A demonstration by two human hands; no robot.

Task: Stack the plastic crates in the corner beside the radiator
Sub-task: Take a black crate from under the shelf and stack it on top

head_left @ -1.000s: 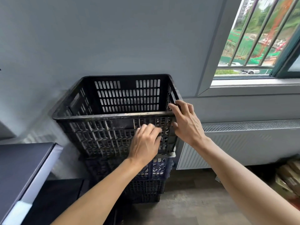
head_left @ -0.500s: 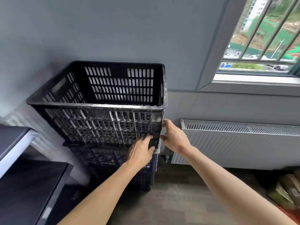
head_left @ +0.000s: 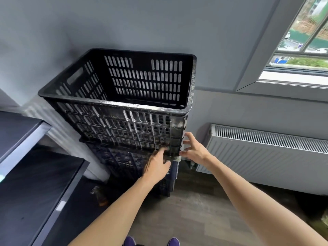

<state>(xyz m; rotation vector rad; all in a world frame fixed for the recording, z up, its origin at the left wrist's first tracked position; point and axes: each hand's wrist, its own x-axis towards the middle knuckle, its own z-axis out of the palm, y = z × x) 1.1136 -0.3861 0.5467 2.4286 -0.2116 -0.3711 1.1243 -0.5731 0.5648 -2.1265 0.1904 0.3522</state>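
head view: the black crate point(head_left: 113, 121) sits on a dark blue crate point(head_left: 124, 162) in the corner, just beside the radiator point(head_left: 266, 153). both hands have slid down from near its rim to its lower right front corner. the left hand point(head_left: 157, 167) hooks bent fingers into the bottom slats. the right hand point(head_left: 194, 150) is spread, fingertips touching the corner post. the crate looks seated, with only squaring up left. a narrow gap separates the stack from the radiator, a dark cabinet point(head_left: 35, 183) crowds the left, and open floor point(head_left: 195, 213) lies behind.
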